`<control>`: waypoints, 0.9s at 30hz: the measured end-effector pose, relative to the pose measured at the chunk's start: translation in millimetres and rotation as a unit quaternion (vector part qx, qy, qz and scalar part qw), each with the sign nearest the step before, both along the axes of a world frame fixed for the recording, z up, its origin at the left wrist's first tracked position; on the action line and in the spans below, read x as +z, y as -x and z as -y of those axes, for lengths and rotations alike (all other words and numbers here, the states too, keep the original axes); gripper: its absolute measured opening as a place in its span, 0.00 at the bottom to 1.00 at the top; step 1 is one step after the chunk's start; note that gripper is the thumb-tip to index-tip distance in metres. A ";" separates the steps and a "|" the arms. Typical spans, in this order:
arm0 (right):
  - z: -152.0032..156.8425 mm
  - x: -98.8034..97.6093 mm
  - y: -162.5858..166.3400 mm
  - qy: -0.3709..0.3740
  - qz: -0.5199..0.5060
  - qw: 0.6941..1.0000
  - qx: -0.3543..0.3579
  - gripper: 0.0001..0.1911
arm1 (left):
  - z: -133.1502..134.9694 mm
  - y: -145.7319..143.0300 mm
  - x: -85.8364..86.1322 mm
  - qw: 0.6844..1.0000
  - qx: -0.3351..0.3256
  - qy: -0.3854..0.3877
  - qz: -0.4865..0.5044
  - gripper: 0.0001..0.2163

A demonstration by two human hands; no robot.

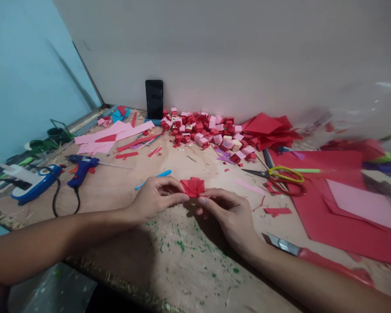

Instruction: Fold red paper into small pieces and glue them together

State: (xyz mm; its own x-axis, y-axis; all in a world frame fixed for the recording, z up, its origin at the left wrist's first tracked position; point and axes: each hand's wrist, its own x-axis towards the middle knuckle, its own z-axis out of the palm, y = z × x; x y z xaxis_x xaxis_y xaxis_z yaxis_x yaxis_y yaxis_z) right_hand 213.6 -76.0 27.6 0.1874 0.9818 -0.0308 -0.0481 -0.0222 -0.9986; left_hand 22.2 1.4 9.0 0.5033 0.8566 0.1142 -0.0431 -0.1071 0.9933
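Observation:
A small folded piece of red paper [193, 187] with visible creases is held up between my two hands, just above the wooden table. My left hand [158, 193] pinches its left edge between thumb and fingers. On the opposite side, my right hand [230, 214] grips the lower right edge with thumb and index finger. Behind my left hand lies a blue pen [154, 179]. Farther back is a heap of small folded pink and red paper cubes [202, 128]. Yellow-handled scissors [275, 174] rest to the right of the held paper.
A blue glue gun [83, 168] and a power strip [37, 184] with cables lie left. A phone [154, 99] stands against the back wall. A red-handled cutter knife [319, 258] lies beside my right forearm, near large red sheets [326, 217]. Pink strips [112, 134] lie back left.

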 end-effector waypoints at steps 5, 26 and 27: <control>-1.1 1.6 0.7 0.012 0.015 1.000 -0.009 0.09 | 1.0 0.9 -0.4 0.999 0.018 -0.042 -0.015 0.04; -5.6 2.0 -1.8 0.056 -0.002 0.994 0.095 0.12 | 5.7 1.5 2.6 0.998 -0.011 -0.044 -0.032 0.07; -5.3 1.7 -1.9 0.054 0.004 0.995 0.090 0.12 | 5.2 0.9 3.5 1.000 -0.009 -0.016 -0.024 0.09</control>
